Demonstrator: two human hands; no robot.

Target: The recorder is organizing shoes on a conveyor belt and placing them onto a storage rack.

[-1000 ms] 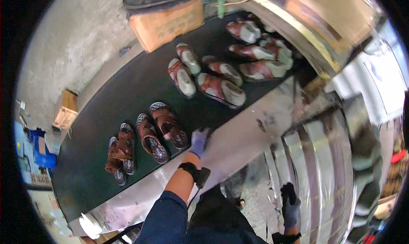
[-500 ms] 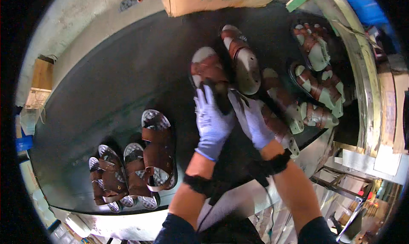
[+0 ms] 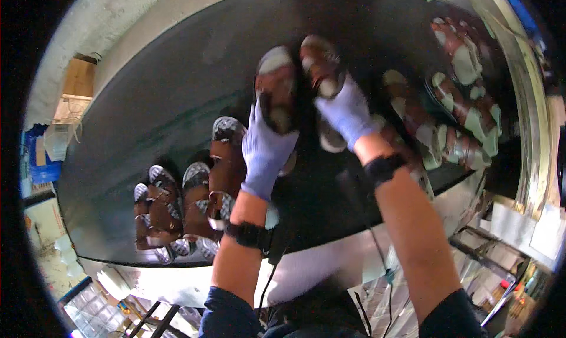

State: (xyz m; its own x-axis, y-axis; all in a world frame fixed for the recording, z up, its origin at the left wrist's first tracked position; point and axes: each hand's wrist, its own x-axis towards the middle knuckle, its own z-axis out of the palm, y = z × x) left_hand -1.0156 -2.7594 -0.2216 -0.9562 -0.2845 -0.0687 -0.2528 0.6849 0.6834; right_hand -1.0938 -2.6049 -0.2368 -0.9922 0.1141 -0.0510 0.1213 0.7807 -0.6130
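- Left hand [image 3: 266, 149], gloved, closes its grip on a brown sandal [image 3: 276, 96]; right hand [image 3: 348, 111] holds the sandal's mate [image 3: 321, 66], both just above the dark conveyor belt [image 3: 153, 102].
- Risk: a loose strap could slip from the glove, dropping it onto the sandals beside [image 3: 227, 161].

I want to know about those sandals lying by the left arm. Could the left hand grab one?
Probably not straight away: the left hand is already on a brown sandal. The sandals by the arm lie uncovered on the dark belt.

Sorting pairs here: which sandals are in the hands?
The two brown sandals at the belt's middle; left hand and right hand grip them, unlike the rest.
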